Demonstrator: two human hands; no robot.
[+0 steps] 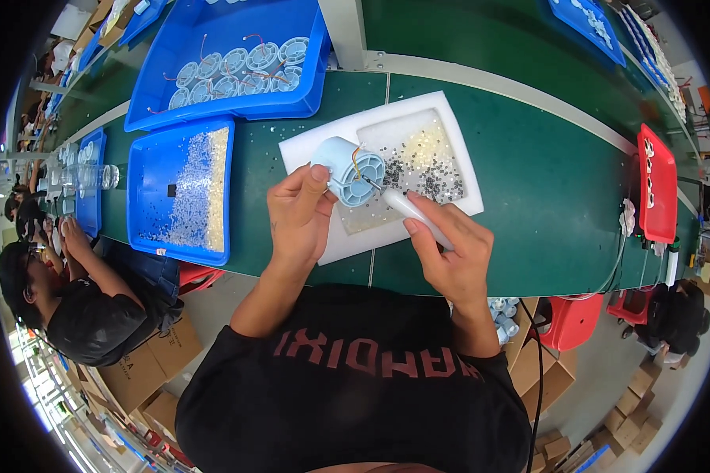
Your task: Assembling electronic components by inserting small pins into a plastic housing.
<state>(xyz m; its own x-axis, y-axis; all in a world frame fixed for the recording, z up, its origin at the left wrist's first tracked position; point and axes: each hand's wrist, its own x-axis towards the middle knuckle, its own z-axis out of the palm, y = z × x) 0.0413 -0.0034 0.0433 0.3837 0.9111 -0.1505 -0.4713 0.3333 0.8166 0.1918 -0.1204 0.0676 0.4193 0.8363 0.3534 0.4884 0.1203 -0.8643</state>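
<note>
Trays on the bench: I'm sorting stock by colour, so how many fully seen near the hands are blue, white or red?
Blue trays: 2, one with round parts, one with small bits
White tray: 1
Red tray: 1
Total: 4
More blue trays are cut off at the edges.

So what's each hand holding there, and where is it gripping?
The left hand grips the pale blue round part by its side wall. The right hand holds the white pen-like tool along its shaft, tip at the part.
</note>
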